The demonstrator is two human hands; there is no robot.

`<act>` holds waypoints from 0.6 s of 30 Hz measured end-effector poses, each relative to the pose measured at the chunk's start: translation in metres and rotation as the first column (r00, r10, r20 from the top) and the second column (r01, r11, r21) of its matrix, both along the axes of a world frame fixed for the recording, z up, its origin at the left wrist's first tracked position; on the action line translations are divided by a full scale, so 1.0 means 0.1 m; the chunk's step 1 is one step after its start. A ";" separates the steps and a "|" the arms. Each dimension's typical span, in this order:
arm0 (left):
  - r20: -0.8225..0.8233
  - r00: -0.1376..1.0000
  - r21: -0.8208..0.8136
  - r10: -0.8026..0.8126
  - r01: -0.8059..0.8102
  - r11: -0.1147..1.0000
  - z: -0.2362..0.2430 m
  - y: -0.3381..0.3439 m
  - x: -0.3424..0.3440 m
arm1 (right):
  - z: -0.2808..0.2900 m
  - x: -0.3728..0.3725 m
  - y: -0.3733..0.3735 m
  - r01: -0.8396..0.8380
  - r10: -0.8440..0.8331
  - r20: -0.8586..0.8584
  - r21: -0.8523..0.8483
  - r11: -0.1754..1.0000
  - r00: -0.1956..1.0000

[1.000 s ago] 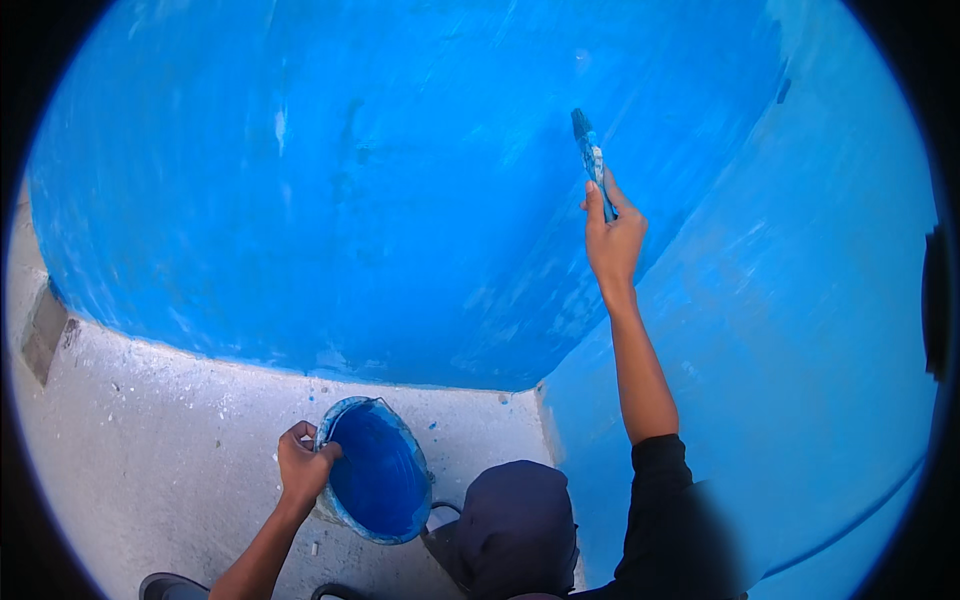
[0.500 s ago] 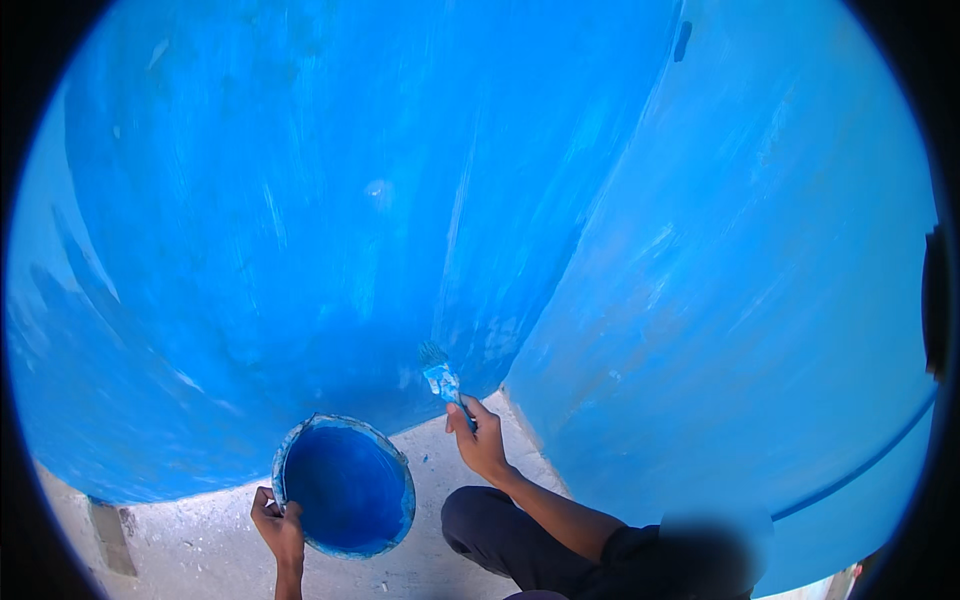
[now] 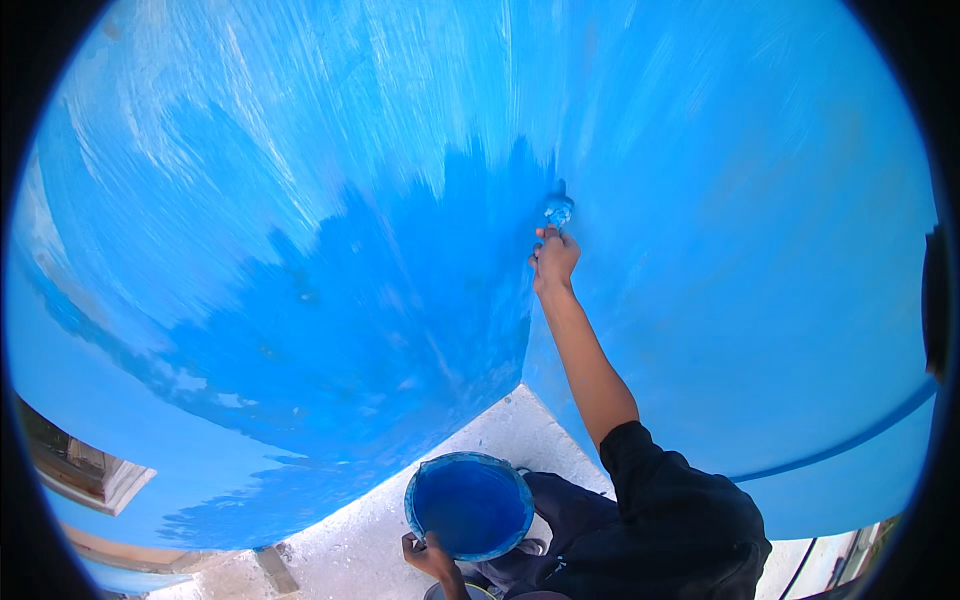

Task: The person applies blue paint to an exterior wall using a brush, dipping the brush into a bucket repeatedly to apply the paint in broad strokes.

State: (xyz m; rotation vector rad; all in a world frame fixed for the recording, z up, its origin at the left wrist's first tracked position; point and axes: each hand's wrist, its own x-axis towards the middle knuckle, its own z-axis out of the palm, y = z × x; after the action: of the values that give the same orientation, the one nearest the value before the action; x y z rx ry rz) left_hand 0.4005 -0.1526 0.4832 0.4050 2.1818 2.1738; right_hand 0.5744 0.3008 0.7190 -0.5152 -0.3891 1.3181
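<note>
My right hand (image 3: 555,262) is closed around a paintbrush (image 3: 559,212), with the arm stretched up and forward. The brush's bristles meet the blue wall (image 3: 420,290) close to its inner corner. Its head is smeared with blue and whitish paint. Lower down, my left hand (image 3: 430,558) grips the near-left rim of a round bucket (image 3: 470,458) that holds dark blue paint (image 3: 472,510). A darker, wet-looking patch with a ragged upper edge spreads over the left wall, beside streaky lighter blue.
The right wall (image 3: 740,250) is lighter blue, with a dark blue line (image 3: 850,442) across its lower part. Below the walls lies a whitish, paint-spotted floor (image 3: 350,522). A framed opening (image 3: 90,465) shows at left. Part of another container (image 3: 470,592) sits under the bucket.
My right hand has lifted the brush up and to the right, onto the wall by the corner. The bucket, held in my left hand, appears lower and farther right as the view has shifted.
</note>
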 end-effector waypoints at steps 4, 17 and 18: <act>0.049 0.998 -0.002 0.039 -0.039 0.999 0.52 0.01 0.16 | 0.76 -0.22 0.08 0.170 -0.217 0.194 0.233 0.958 0.957; -0.089 0.986 -0.019 0.138 -0.140 0.990 1.20 0.72 -0.06 | -2.04 -0.91 0.73 -0.120 0.282 0.138 -0.671 0.732 0.949; -0.078 0.987 -0.001 0.143 -0.143 0.990 1.27 0.78 -0.08 | -1.87 -0.91 0.84 -0.114 0.232 0.133 -0.579 0.807 0.964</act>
State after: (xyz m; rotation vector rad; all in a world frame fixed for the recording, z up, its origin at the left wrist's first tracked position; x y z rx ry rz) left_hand 0.3927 -0.0748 0.6102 0.3489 2.3267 2.2584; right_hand 0.4831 0.3851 0.5320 -1.1458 -0.1995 1.5697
